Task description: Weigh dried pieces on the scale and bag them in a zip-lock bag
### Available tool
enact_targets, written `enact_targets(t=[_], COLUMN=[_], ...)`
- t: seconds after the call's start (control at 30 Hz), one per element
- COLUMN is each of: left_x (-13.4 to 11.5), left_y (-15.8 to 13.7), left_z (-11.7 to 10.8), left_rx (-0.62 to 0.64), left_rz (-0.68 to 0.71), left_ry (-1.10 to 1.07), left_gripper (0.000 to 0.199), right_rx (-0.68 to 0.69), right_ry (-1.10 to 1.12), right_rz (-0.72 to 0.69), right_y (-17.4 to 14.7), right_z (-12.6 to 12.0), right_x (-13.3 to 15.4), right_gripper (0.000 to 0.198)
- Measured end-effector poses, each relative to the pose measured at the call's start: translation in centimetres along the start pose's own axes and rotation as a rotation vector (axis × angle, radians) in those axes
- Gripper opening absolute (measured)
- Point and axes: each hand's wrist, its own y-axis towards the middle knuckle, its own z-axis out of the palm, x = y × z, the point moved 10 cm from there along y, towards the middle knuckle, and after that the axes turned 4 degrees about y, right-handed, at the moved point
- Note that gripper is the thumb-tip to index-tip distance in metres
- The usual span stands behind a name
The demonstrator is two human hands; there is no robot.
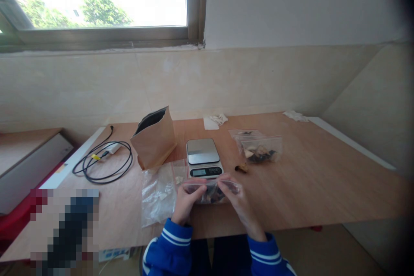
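Zip-lock bag [207, 199] in front of digital scale [203, 155], top edge pinched in fingers of left hand [186, 199] and right hand [237, 196]. Likely light, limp, slippery; dark contents [216, 199] maybe brittle; best held by edge.

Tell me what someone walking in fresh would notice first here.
Probably the bright window at the upper left, then the two hands, left and right, pinching the top of a clear zip bag with dark contents at the table's near edge. Just beyond it sits a digital scale, with an open brown paper pouch standing to its left.
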Motion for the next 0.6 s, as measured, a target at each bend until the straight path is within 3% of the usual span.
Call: enact_targets(t=[0.13, 0.6], left_x=[-0.5, -1.5], left_y=[-0.1, -0.4], left_z=[0.3, 0.4], left_rx=[0.023, -0.005], left_rz=[0.035, 0.117], left_ry=[0.036, 0.157], left_gripper=[0.021, 0.021], right_rx=[0.052, 0.007], right_ry=[-0.019, -0.102], right_rz=[0.029, -0.124], right_y=[0.0, 0.1], right_z=[0.5, 0.6], right_x=[0.2, 1.2], right_gripper=[0.023, 0.011])
